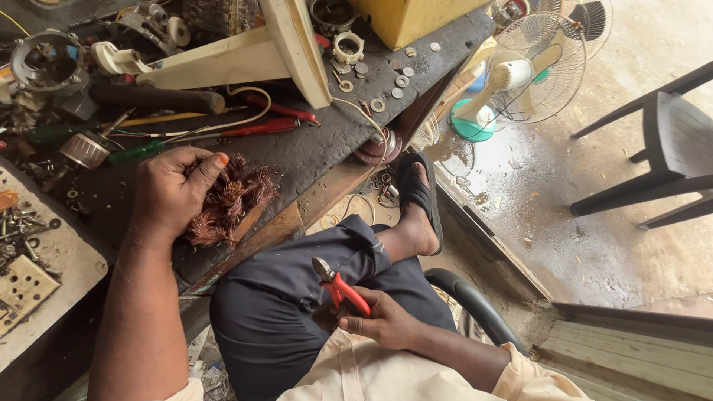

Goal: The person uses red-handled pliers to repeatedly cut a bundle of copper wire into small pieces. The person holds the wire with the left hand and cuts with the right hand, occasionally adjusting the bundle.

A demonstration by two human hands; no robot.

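No packages, labels, signs or screens anywhere in view.

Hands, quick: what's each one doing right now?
Left hand: closed on a bundle of copper wire on the workbench.
Right hand: holding red-handled cutters on the lap.

A dark, worn table (312, 148) crowded with screwdrivers, washers and motor parts fills the upper left, beside a pale pegged board (44, 275). Past its edge lies a wet, stained concrete floor (594, 223) in daylight. A white pedestal fan (520, 82) with a green base lies tilted there; a dark wooden chair (668, 148) stands at right, and a plank step (631, 356) borders the lower right.
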